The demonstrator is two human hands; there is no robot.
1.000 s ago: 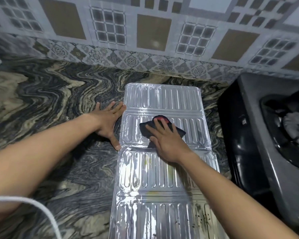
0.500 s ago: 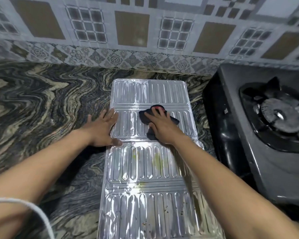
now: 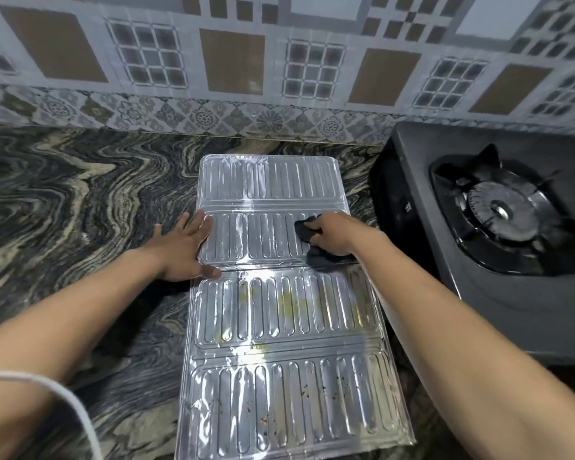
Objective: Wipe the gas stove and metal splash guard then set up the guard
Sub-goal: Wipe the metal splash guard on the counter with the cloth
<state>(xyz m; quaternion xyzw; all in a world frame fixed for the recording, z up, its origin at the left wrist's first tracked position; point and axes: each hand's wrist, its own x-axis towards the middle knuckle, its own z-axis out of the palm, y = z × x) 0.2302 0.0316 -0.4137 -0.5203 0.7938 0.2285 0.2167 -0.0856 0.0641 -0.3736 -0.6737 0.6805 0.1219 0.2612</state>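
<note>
A ribbed, shiny metal splash guard lies flat and unfolded on the marbled counter, several panels running away from me. Yellow smears mark its third panel and dark specks dot the nearest one. My left hand rests flat with spread fingers on the guard's left edge at the second panel. My right hand presses a dark cloth onto the right side of that same panel. The grey gas stove with its black burner stands to the right of the guard.
The dark swirled marble counter stretches to the left. A patterned tiled wall rises behind the counter. A white cord curves across my left forearm at the lower left.
My right hand has slid the cloth from the middle of the second panel to its right edge. The left hand keeps its place on the guard's left edge.
</note>
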